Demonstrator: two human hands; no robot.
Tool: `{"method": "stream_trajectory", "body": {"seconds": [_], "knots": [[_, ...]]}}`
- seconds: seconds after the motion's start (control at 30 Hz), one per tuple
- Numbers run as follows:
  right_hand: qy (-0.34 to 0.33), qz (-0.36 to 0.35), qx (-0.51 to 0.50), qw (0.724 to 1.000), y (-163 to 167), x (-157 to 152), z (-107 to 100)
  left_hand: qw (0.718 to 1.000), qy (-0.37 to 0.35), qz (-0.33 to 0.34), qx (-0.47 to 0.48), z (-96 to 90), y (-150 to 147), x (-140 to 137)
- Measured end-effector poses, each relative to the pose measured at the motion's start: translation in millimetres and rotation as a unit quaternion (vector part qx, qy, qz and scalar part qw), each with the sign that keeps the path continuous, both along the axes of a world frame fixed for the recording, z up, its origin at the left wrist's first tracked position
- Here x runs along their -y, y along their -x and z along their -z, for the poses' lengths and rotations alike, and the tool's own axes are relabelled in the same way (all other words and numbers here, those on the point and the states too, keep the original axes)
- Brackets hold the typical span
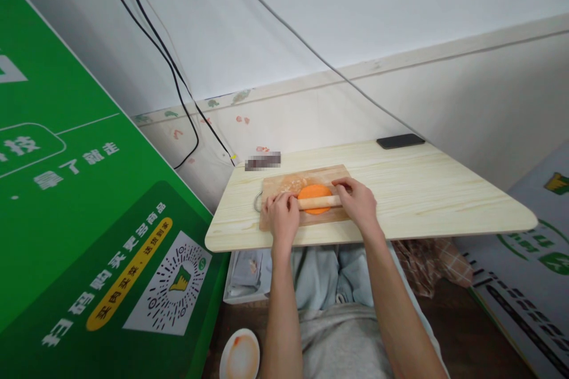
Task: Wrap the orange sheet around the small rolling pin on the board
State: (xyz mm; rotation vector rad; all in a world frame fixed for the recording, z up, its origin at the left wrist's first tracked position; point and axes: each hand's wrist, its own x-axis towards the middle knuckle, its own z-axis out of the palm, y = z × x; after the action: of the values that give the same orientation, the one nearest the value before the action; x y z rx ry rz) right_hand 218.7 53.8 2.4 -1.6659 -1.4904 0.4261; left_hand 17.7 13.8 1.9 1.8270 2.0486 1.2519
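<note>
A wooden rolling pin lies across a flat, round piece of orange dough. My left hand is closed round the pin's left end, and my right hand grips its right end. Under the dough is a wooden cutting board with whitish and orange smears on its surface. A metal ring handle sticks out at the board's left side, partly behind my left hand. The pin hides the middle of the dough.
The board rests on a pale wood-grain table. A black phone lies at the back right, and a blurred-out dark object at the back left. A stained white bowl stands below, beside a large green panel.
</note>
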Motion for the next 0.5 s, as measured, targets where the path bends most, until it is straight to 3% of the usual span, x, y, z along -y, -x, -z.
{"method": "stream_trajectory", "body": {"seconds": [0.5], "knots": [[0.015, 0.001, 0.011, 1.0, 1.3, 0.5, -3.0, 0.999, 0.024, -0.016, -0.013, -3.5, -2.2, -0.3]]}}
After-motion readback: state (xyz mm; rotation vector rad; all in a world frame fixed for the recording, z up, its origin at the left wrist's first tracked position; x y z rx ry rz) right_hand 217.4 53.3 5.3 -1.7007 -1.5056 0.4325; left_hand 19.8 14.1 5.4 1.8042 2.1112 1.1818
